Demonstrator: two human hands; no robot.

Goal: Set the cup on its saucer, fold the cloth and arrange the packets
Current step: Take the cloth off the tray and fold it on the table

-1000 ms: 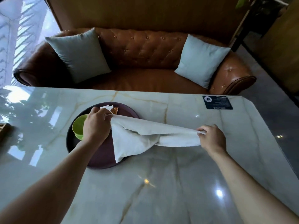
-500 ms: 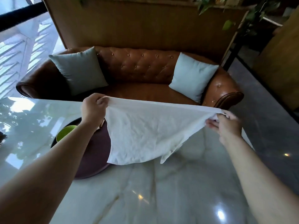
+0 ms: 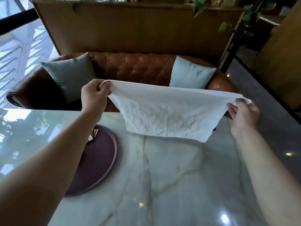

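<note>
The left hand (image 3: 94, 97) pinches one top corner of the white cloth (image 3: 166, 115), fingers curled over the hem, and the right hand (image 3: 244, 115) grips the opposite top corner between thumb and fingers. Between them the cloth hangs in the air, stretched into a wide sheet with its top edge taut and its creased lower edge loose above the counter (image 3: 171, 176), not touching it. The lower right corner dips lowest.

Under the cloth and nearer, the pale marble counter lies bare, a broad open stretch running from the middle to the near edge and out to the right. To the left sits a round purple tray (image 3: 97, 160), partly covered by the left forearm; its right rim is well apart from the hanging cloth. A small shiny packet (image 3: 93, 136), perhaps copper coloured, peeks out beside the forearm on the tray, too hidden to judge further. The cup and saucer are out of sight.

The far edge of the counter runs behind the hands, and beyond it stands a brown tufted leather sofa (image 3: 138, 67) with two pale cushions. A dark sliver (image 3: 214, 129) shows at the cloth's right edge on the counter; no writing on it can be read.
</note>
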